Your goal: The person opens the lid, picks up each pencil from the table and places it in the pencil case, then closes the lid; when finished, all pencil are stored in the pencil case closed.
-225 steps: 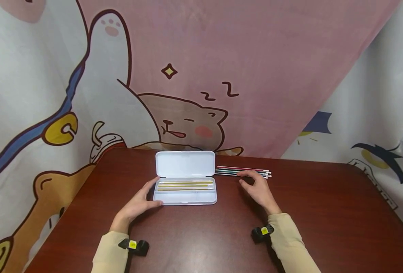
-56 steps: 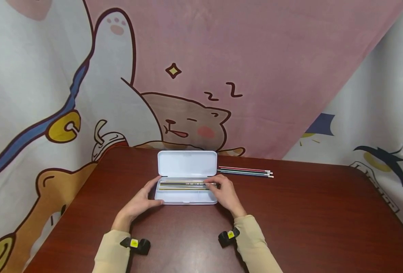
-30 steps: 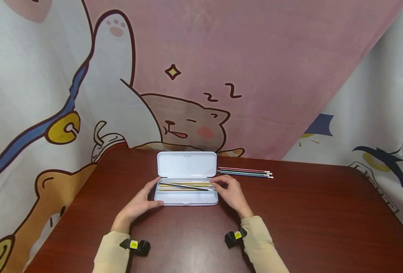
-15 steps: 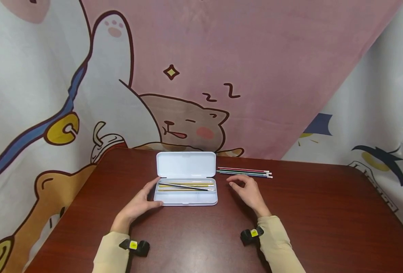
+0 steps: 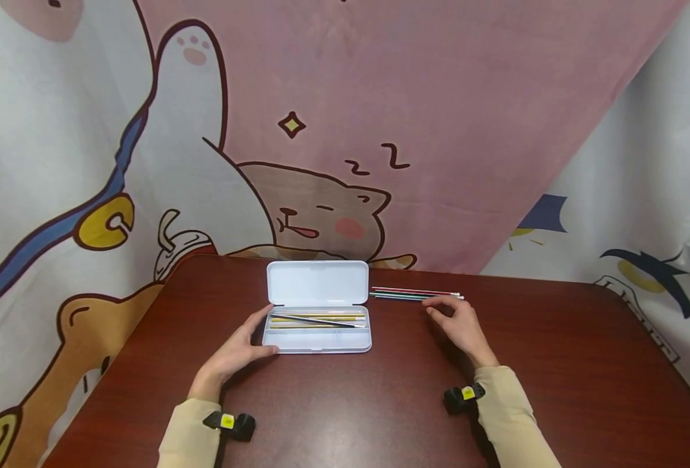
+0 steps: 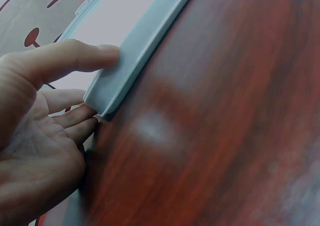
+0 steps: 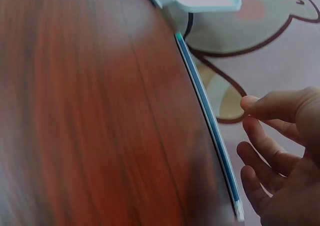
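An opened white pencil case [image 5: 298,341] lies on the table with its lid [image 5: 318,283] folded back. Several yellow pencils lie in its rear compartment, and a dark pencil [image 5: 310,319] crosses them at a slant. My left hand [image 5: 230,354] holds the case's left end; in the left wrist view its thumb rests on the case wall [image 6: 137,48]. Right of the case lie several pencils [image 5: 403,292] with red, green and blue barrels and white ends. My right hand [image 5: 459,326] is beside them, fingers bent and holding nothing; in the right wrist view a blue pencil [image 7: 210,118] lies near its fingertips.
The dark red wooden table [image 5: 333,409] extends to both sides and in front of the case. Behind it hangs a pink and white cloth [image 5: 438,130] with cartoon animals. A black wrist camera [image 5: 241,427] is strapped to each sleeve.
The dark pencil, earlier at the right fingers, now lies slanted in the case. My right hand has let it go and moved right to the loose pencils. The left hand has stayed at the case.
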### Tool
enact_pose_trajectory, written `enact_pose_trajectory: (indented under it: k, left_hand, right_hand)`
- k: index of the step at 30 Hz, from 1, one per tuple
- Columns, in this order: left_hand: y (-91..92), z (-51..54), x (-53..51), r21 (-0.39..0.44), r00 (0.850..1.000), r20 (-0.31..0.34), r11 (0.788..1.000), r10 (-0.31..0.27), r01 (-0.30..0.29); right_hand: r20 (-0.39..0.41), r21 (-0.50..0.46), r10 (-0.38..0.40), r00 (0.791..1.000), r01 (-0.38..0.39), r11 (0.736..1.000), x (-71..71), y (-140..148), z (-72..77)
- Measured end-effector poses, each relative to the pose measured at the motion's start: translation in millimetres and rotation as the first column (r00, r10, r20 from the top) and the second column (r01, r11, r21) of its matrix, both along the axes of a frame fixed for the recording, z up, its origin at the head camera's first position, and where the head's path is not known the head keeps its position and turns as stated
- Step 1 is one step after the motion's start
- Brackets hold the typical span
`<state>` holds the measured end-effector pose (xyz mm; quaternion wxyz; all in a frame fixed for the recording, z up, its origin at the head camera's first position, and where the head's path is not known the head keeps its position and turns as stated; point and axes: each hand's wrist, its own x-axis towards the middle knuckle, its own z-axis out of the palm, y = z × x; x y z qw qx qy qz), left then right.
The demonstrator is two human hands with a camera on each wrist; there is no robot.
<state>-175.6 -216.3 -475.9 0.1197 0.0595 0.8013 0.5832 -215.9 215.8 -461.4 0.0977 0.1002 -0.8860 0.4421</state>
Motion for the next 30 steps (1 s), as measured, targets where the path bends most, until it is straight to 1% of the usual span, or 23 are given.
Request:
enact_pose_trajectory:
  k: [6,10,13,18,23,27,30]
  left_hand:
    - [0.1,0.1,-0.1,0.005,1.000,-0.003,1.000,0.002,-0.002]
    - [-0.3,0.0,0.2,0.002,1.000,0.000,1.000,0.002,-0.002]
    - [-0.5,0.0,0.6,0.001,1.000,0.005,1.000,0.003,-0.003]
    - [-0.3,0.2,1.0,0.001,1.000,0.016,1.000,0.007,-0.007]
    - [0.2,1.2,1.7,0.006,1.000,0.019,1.000,0.005,-0.005]
    - [0.2,2.0,2.1,0.009,1.000,0.017,1.000,0.004,-0.004]
    - [-0.2,1.8,1.7,0.010,1.000,0.011,1.000,0.004,-0.005]
  right_hand:
    - [0.013,0.029,-0.032,0.999,0.031,0.999,-4.4,22.2,-1.6]
    - [0.044,0.040,-0.049,0.998,0.047,0.998,-6.1,31.6,0.1]
    - [0.041,0.055,-0.054,0.998,0.052,0.997,-8.4,36.2,1.2]
    - [0.027,0.080,-0.058,0.998,0.056,0.995,-12.5,41.6,-1.2]
    - [0.045,0.101,-0.045,0.998,0.040,0.994,-13.1,46.7,-5.7]
    - [0.073,0.078,-0.028,0.997,0.022,0.997,-13.5,49.9,-9.1]
    - [0.111,0.056,-0.008,0.994,0.002,0.998,-14.5,51.3,-11.4]
